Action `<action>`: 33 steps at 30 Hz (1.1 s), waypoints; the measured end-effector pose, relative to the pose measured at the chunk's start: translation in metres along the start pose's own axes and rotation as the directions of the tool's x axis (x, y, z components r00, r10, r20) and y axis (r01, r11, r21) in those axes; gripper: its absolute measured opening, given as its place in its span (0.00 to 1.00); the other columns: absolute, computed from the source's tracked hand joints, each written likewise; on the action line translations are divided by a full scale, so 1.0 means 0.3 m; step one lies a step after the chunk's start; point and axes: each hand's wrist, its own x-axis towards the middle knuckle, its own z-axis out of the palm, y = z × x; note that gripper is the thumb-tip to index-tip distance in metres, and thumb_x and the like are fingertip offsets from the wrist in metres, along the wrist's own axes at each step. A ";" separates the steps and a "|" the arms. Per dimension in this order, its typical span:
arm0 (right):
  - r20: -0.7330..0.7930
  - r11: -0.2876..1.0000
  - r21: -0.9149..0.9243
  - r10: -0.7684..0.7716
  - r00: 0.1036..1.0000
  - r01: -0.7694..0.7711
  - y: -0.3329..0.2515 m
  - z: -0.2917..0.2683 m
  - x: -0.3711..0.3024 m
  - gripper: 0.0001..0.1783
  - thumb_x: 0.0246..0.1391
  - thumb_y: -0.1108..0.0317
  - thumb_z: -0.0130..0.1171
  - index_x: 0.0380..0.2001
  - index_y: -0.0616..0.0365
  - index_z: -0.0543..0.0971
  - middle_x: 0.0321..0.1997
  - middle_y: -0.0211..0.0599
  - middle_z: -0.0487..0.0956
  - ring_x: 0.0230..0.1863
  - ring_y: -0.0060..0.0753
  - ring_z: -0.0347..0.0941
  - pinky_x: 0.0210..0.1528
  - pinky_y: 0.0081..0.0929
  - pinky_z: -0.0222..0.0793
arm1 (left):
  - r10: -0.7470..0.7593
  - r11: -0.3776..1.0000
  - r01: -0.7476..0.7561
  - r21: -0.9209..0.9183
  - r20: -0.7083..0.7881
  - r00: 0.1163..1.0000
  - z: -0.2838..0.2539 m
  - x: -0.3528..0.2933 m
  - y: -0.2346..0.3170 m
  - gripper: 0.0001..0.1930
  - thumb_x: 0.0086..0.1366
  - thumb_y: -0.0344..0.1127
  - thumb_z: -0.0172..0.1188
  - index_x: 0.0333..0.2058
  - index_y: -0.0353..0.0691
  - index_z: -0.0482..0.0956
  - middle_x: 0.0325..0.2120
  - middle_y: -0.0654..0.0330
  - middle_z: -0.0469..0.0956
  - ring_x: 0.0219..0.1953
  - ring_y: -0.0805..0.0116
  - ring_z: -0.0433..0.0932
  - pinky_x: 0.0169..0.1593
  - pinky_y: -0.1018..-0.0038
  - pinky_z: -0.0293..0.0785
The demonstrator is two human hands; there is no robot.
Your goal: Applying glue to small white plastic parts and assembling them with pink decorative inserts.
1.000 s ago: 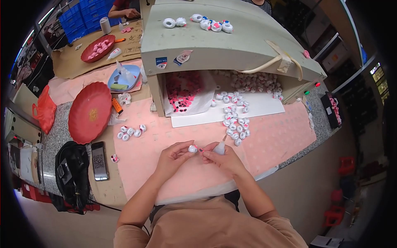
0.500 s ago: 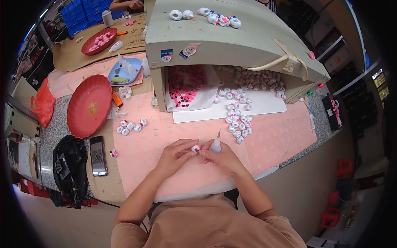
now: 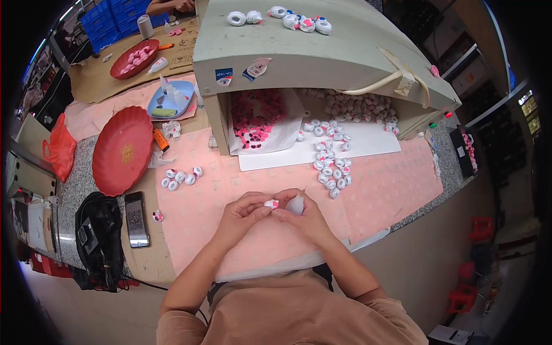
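My left hand [image 3: 240, 215] pinches a small white figure piece with pink parts [image 3: 271, 204] between thumb and fingertips. The fingertips of my right hand [image 3: 310, 219] touch its other side. Also in my right hand is a small translucent squeeze bottle with a thin needle tip [image 3: 295, 205], tucked in the fingers with the tip pointing away from me. Both hands are over the pink cloth [image 3: 259, 178]. Beyond them, several white oval pieces [image 3: 328, 161] trail out from a grey box-shaped cabinet [image 3: 310, 60]. A smaller cluster of white pieces [image 3: 180, 177] lies to the left.
A white sheet with pink and black bits [image 3: 259, 121] lies inside the cabinet. To the left are a red scalloped dish [image 3: 109, 161], a phone [image 3: 137, 218], a black bag [image 3: 95, 236] and a blue tray with bottles [image 3: 184, 92]. Another person's hand [image 3: 183, 6] shows at the far left.
The figure piece has been turned in my fingers, so a different side with pink shows. The bottle in my right hand has tilted and shifted slightly; its tip is harder to see.
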 end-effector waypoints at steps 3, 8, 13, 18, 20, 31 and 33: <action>0.040 0.998 0.046 0.038 0.998 -0.040 0.007 0.000 0.007 0.13 0.53 0.75 0.61 0.41 0.58 0.73 0.36 0.27 0.74 0.34 0.16 0.71 0.34 0.16 0.69 | 0.044 0.999 -0.044 0.011 0.036 0.998 0.000 0.012 0.002 0.13 0.63 0.23 0.57 0.46 0.34 0.77 0.47 0.61 0.73 0.46 0.75 0.75 0.49 0.80 0.73; 0.093 0.973 0.203 0.093 0.991 -0.110 0.032 -0.009 0.014 0.11 0.52 0.75 0.62 0.39 0.59 0.74 0.37 0.28 0.75 0.35 0.16 0.70 0.35 0.16 0.68 | -0.021 1.000 0.022 -0.012 0.053 0.998 -0.012 0.008 -0.002 0.13 0.64 0.25 0.56 0.48 0.34 0.76 0.43 0.61 0.78 0.44 0.76 0.76 0.48 0.79 0.73; 0.069 0.964 0.239 0.106 0.992 -0.119 0.053 0.015 0.010 0.09 0.52 0.75 0.62 0.37 0.59 0.74 0.35 0.30 0.76 0.35 0.18 0.71 0.36 0.18 0.69 | -0.065 0.997 0.067 -0.044 0.051 0.997 -0.022 -0.001 -0.002 0.13 0.64 0.25 0.57 0.48 0.34 0.76 0.42 0.60 0.79 0.44 0.76 0.76 0.49 0.79 0.73; 0.111 0.938 0.257 0.212 0.971 -0.234 0.004 -0.047 -0.008 0.13 0.56 0.72 0.59 0.45 0.62 0.75 0.41 0.33 0.78 0.40 0.21 0.74 0.38 0.20 0.71 | -0.005 0.981 0.023 0.192 -0.097 0.995 -0.039 -0.023 0.060 0.13 0.63 0.25 0.57 0.47 0.35 0.77 0.42 0.61 0.78 0.44 0.76 0.76 0.48 0.79 0.73; 0.081 0.951 0.247 0.171 0.982 -0.186 -0.042 -0.117 -0.043 0.15 0.58 0.71 0.57 0.47 0.63 0.75 0.42 0.34 0.78 0.42 0.20 0.75 0.39 0.20 0.71 | 0.218 0.840 -0.036 0.541 -0.275 0.936 -0.113 -0.061 0.132 0.15 0.60 0.24 0.60 0.46 0.39 0.79 0.41 0.59 0.75 0.39 0.75 0.75 0.41 0.81 0.72; -0.726 0.976 -0.118 -0.211 0.655 0.183 -0.003 -0.400 -0.056 0.15 0.62 0.67 0.52 0.49 0.64 0.72 0.47 0.34 0.73 0.49 0.20 0.67 0.52 0.19 0.63 | 0.297 0.581 -0.288 0.761 0.131 0.946 0.131 0.218 0.091 0.22 0.60 0.26 0.58 0.55 0.40 0.70 0.52 0.51 0.68 0.47 0.61 0.73 0.48 0.71 0.73; -0.726 0.967 0.042 -0.143 0.673 0.251 0.024 -0.413 -0.021 0.19 0.62 0.66 0.53 0.53 0.65 0.71 0.51 0.37 0.73 0.52 0.21 0.66 0.54 0.20 0.62 | 0.375 0.423 -0.433 0.796 0.282 0.883 0.213 0.324 0.022 0.23 0.62 0.30 0.58 0.56 0.40 0.68 0.57 0.47 0.64 0.58 0.51 0.66 0.59 0.63 0.64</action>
